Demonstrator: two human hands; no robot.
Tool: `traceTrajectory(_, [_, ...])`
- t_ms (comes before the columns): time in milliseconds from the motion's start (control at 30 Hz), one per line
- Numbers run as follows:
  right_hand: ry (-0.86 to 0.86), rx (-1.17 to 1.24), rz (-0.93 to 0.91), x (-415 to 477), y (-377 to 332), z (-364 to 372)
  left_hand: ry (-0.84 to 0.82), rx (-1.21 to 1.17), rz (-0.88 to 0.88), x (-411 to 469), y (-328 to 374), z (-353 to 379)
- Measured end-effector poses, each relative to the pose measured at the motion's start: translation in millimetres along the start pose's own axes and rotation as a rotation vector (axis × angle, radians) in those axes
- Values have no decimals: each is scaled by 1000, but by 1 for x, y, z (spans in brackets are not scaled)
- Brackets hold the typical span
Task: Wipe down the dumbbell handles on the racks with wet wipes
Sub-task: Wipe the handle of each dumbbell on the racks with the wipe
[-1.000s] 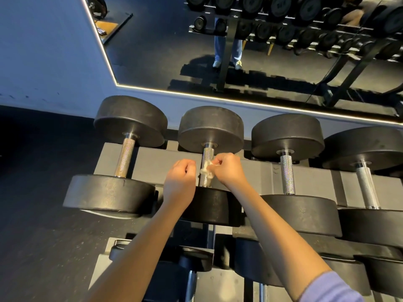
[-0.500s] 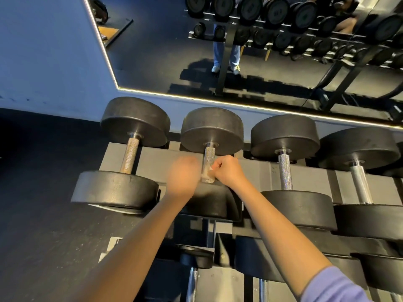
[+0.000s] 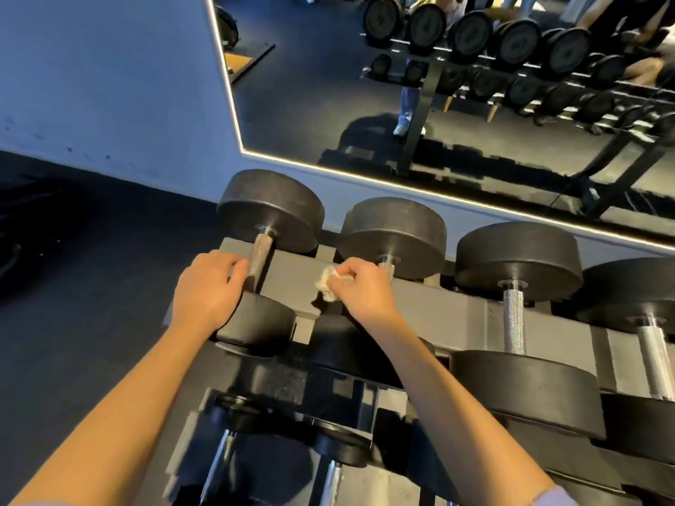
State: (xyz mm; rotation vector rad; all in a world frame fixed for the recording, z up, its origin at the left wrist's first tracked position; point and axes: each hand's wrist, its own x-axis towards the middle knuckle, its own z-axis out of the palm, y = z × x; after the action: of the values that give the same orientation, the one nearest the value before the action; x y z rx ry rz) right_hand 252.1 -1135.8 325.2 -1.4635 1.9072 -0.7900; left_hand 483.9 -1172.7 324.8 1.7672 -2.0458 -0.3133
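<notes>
the right hand (image 3: 359, 292) is pinching the crumpled wet wipe (image 3: 328, 284) tight over the rack (image 3: 292, 279), between its two leftmost handles, probably aiming for the end handle (image 3: 261, 255) at the rack's left edge. the left hand (image 3: 208, 286) is resting loose-fingered, gripping nothing, on that dumbbell's near head (image 3: 263, 321), likely steadying it.

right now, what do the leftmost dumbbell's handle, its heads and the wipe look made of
Handle: metal, likely steel, dull grey with cross-hatched knurling.
Heads: matte black, probably rubber-coated, judging by the soft sheen and rounded edges.
Wipe: thin off-white nonwoven fabric or paper, crumpled in the right hand.
</notes>
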Motion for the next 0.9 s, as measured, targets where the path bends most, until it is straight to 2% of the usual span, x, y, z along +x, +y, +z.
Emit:
traceTrajectory(100, [-68,16,-55,0,-10,21,44,-59,-43,-3,1,1])
traceTrajectory(200, [-62,12,-67,3,-14,38,61,-103,-84,-4,-1,2])
traceTrajectory(333, [-55,78,-4,13,-22,56,115,-149,-112,-5,3,1])
traceTrajectory(433, [-64,132,60,19,-32,69,148,-94,-208,-5,1,3])
traceTrajectory(533, [-28,174,108,24,-41,83,81,1,-288,1,-5,8])
traceTrajectory(733, [-47,168,176,33,-50,101,-324,-121,-47,18,-34,-2])
traceTrajectory(800, [-51,143,165,37,-52,106,-338,-172,2,19,-43,-2])
traceTrajectory(900, [-12,170,157,45,-57,112,-231,-311,-46,16,-43,-2])
